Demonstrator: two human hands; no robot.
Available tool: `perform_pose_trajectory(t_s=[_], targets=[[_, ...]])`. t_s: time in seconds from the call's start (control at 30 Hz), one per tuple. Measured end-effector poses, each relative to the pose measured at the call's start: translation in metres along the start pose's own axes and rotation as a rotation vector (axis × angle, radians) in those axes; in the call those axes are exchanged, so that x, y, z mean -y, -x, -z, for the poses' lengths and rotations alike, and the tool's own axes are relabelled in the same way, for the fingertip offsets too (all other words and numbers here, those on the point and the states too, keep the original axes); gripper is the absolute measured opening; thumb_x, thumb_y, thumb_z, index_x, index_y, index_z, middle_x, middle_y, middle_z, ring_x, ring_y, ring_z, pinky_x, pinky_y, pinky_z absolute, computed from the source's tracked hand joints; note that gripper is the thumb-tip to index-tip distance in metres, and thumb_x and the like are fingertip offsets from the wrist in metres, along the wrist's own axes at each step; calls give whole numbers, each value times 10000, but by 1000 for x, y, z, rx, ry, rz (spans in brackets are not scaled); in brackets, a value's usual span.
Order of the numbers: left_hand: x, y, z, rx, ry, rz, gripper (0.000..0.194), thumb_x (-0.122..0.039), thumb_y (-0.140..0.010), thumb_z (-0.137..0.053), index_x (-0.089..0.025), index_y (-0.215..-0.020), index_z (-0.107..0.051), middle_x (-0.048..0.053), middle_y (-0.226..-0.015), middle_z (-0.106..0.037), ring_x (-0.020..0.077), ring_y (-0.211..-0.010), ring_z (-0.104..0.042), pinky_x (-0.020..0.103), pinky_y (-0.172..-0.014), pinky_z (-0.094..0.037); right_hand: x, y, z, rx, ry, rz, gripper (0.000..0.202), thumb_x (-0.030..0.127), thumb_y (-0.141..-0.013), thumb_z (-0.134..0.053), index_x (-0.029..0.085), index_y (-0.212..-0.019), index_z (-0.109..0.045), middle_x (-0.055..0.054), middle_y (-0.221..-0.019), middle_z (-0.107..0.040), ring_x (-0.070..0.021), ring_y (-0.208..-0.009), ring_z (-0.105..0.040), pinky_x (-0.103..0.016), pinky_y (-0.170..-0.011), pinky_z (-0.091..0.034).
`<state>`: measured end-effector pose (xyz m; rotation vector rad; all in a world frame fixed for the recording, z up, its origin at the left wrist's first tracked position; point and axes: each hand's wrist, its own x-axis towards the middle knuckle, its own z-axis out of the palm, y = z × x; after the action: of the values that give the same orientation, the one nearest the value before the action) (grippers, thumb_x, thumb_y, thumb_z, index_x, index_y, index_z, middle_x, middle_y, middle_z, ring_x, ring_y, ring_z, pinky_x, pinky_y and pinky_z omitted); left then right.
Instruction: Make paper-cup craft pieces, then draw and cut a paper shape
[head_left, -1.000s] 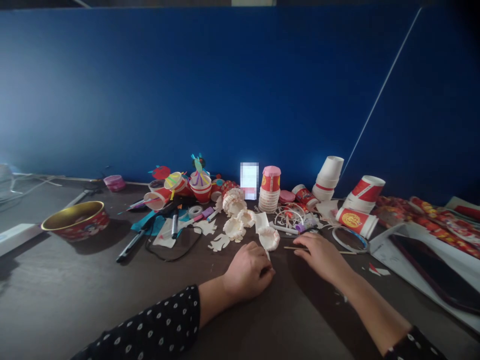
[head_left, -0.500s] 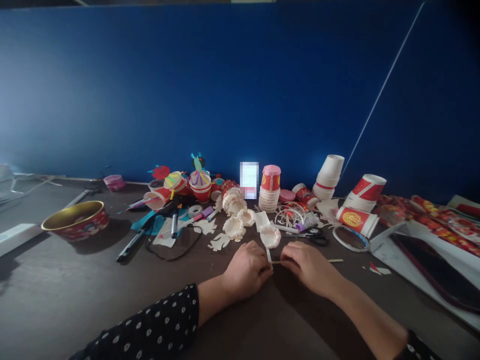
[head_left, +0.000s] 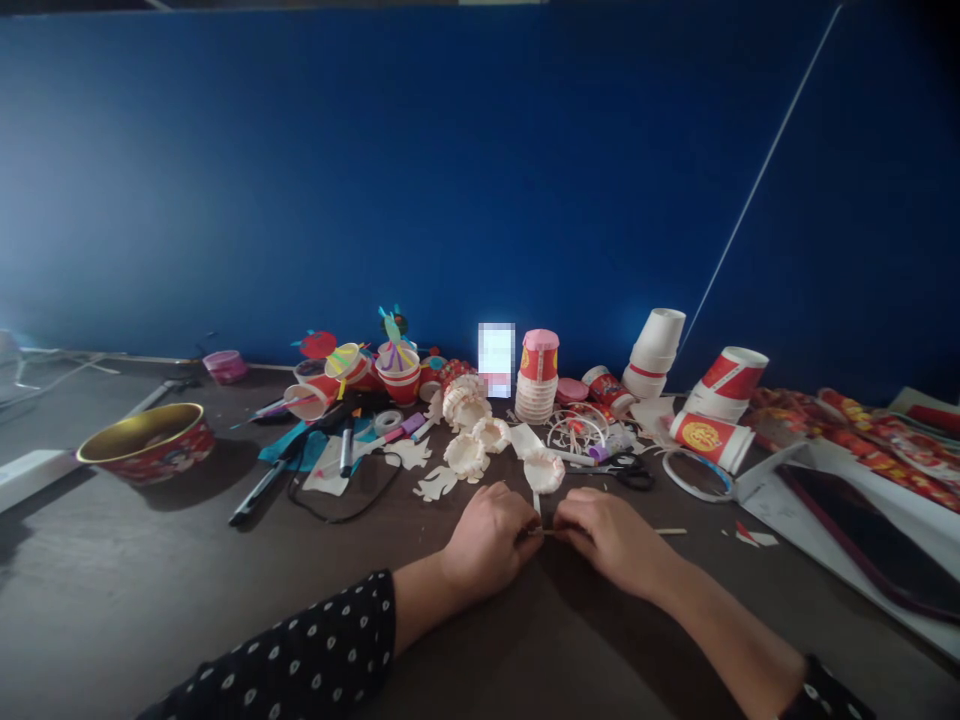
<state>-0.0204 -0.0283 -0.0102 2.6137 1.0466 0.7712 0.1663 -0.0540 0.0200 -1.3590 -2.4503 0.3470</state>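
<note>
My left hand (head_left: 491, 535) is closed in a pinch at the left end of a thin wooden stick (head_left: 671, 532), where a narrow white paper strip (head_left: 537, 505) meets it. My right hand (head_left: 611, 540) grips the same stick just to the right, and the stick's far end pokes out past its knuckles. The strip leads away from my fingers towards a crinkled white paper cup bottom (head_left: 543, 470). My fingertips hide part of where paper and stick touch.
Behind my hands lie cut paper pieces (head_left: 465, 455), black scissors (head_left: 630, 470) and a stack of paper cups (head_left: 536, 385). A red-and-gold bowl (head_left: 150, 445) and a utility knife (head_left: 259, 495) sit left. A phone (head_left: 870, 535) rests on a white box lid at right.
My hands have drawn slightly closer together around the stick. The paper strip's near end, which hung past the stick, now stops at it. The view has shifted slightly.
</note>
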Motion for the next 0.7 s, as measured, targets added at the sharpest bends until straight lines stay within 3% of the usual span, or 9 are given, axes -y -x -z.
perform_pose_trajectory(t_s=[0.2,0.7], targets=[[5,0,-5,-12,-27,-102,96,-197,-792,-601,-164,-703,-615,21,-737,-628,170,-750,-528,287,-703,-368,2,-3,-3,-5,27,-22,143,146,-825,-521,175,-705,-593,-21,-720,-585,-160,-718,-535,-245,-631,-343],[7,-3,-4,41,-89,-120,87,-204,-790,-606,-156,-725,-636,30,-745,-634,178,-765,-528,299,-717,-374,2,-3,-8,-37,-35,47,166,143,-857,-499,184,-799,-650,-23,-777,-624,-157,-757,-555,-248,-674,-375]])
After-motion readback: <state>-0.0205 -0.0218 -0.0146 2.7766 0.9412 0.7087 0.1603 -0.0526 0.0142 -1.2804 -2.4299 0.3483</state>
